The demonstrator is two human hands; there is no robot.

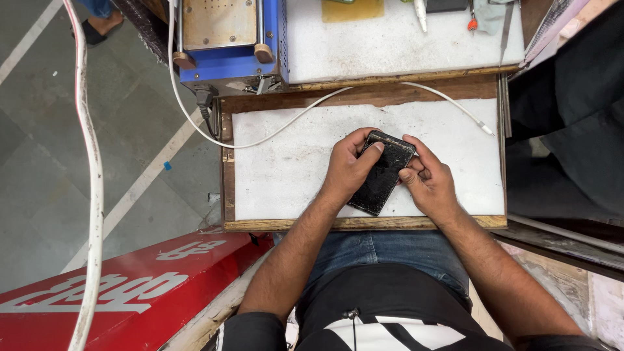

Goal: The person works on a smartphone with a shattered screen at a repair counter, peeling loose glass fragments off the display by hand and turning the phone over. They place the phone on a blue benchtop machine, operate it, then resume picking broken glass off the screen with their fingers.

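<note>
Black phone (380,174), cracked, tilted above white bench (292,169): left hand (348,170) fingers gripping its left edge, right hand (426,182) fingers gripping its right. White cable (286,123) behind.

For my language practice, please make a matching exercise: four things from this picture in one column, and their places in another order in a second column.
Things:
1. phone
2. blue machine
3. white cable
4. red board

Places:
A. back left corner of the bench
B. held between both hands
C. lower left, beside the person's left arm
D. lying across the white work surface

Pairs: 1-B, 2-A, 3-D, 4-C
</note>
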